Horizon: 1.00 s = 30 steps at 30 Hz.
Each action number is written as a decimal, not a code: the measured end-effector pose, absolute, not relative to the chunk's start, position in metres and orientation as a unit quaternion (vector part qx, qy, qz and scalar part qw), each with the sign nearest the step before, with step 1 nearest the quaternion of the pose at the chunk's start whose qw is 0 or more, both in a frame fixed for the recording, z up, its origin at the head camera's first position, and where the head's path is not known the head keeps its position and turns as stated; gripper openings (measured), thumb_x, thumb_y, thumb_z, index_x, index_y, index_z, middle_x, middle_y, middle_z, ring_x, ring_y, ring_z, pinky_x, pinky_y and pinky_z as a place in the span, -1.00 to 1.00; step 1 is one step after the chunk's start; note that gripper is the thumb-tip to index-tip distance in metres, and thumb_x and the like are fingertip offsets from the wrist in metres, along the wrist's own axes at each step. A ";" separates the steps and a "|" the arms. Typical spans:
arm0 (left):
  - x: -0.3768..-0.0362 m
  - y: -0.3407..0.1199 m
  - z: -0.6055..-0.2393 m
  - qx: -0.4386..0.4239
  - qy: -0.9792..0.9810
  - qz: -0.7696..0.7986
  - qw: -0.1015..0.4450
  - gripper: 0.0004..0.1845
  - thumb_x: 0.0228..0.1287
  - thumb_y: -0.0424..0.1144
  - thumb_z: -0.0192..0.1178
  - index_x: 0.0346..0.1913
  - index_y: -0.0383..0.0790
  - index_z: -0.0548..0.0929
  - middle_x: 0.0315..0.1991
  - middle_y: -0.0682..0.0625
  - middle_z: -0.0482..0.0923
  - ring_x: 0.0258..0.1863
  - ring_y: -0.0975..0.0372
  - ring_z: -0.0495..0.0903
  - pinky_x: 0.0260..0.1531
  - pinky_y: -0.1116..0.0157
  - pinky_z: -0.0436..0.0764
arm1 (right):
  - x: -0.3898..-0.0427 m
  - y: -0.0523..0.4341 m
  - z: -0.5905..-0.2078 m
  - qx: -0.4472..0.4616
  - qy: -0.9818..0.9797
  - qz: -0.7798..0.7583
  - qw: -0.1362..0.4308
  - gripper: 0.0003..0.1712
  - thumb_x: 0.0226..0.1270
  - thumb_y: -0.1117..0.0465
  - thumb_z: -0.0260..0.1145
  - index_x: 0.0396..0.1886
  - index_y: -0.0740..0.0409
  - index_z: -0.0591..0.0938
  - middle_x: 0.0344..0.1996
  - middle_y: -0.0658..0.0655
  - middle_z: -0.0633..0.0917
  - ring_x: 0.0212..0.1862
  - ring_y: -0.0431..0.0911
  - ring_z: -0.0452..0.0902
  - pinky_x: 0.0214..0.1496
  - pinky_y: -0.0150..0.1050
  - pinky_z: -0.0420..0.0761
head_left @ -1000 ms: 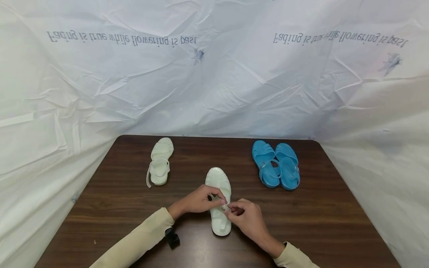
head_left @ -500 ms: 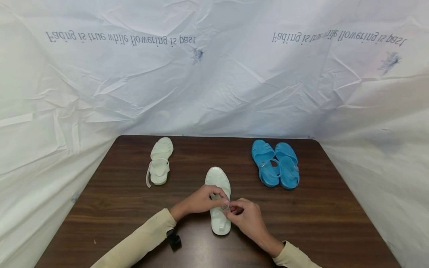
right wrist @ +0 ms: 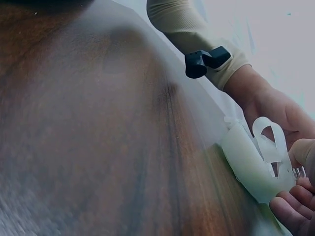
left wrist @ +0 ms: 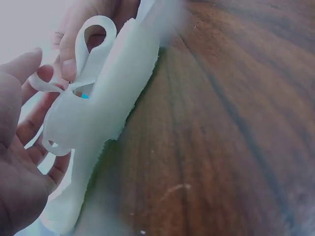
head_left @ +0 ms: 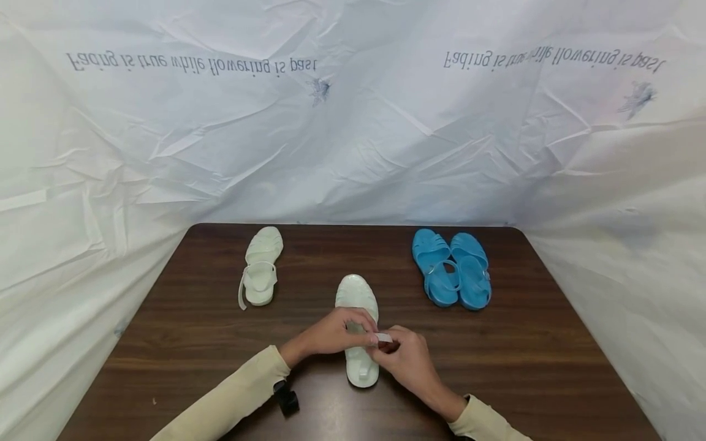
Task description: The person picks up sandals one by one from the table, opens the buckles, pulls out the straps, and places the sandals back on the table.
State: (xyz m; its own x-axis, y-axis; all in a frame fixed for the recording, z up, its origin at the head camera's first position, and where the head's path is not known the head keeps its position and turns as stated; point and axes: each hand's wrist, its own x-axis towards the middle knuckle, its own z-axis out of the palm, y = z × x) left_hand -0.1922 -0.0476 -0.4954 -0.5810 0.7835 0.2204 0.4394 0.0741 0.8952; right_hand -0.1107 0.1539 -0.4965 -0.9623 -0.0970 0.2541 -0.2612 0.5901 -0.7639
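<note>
Strap (head_left: 383, 337) now pulled sideways, both hands pinching

A pale translucent jelly sandal (head_left: 357, 331) lies lengthwise near the front middle of the dark wood-grain table (head_left: 551, 355). The left hand (head_left: 331, 332) sits on its left side, the right hand (head_left: 405, 358) on its right, meeting over its strap. Its matching pale jelly sandal (head_left: 260, 266) lies behind and to the left. A pair of blue jelly sandals (head_left: 451, 268) lies side by side, touching, behind and to the right. A crinkled white plastic sheet (head_left: 353, 135) stands behind the table and along both sides.
</note>
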 end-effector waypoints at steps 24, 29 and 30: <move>-0.200 -0.049 -0.489 0.407 0.780 0.446 0.166 -0.67 0.62 -0.05 0.05 0.02 -0.13 0.76 -0.22 0.15 0.72 -0.35 0.45 0.54 -0.21 0.43 0.55 | -0.109 0.157 -0.494 0.079 -0.888 0.447 0.077 -0.84 0.11 0.20 0.61 -0.30 -0.07 0.81 -0.37 -0.21 0.72 -0.34 -0.34 0.61 -0.30 -0.38 0.62; -0.202 -0.053 -0.488 0.402 0.786 0.444 0.154 -0.76 0.57 -0.08 0.13 -0.08 -0.06 0.79 -0.41 0.22 0.62 -0.56 0.43 0.32 -0.45 0.47 0.38 | -0.107 0.160 -0.489 0.069 -0.880 0.466 0.053 -0.88 0.21 0.16 0.55 -0.25 -0.09 0.81 -0.36 -0.20 0.72 -0.35 -0.31 0.61 -0.31 -0.37 0.63; -0.202 -0.053 -0.487 0.398 0.784 0.450 0.155 -0.77 0.56 -0.09 0.15 -0.07 -0.05 0.79 -0.37 0.23 0.65 -0.53 0.43 0.35 -0.43 0.47 0.40 | -0.106 0.161 -0.488 0.070 -0.878 0.470 0.047 -0.89 0.23 0.16 0.53 -0.24 -0.08 0.81 -0.37 -0.20 0.72 -0.36 -0.30 0.62 -0.30 -0.37 0.63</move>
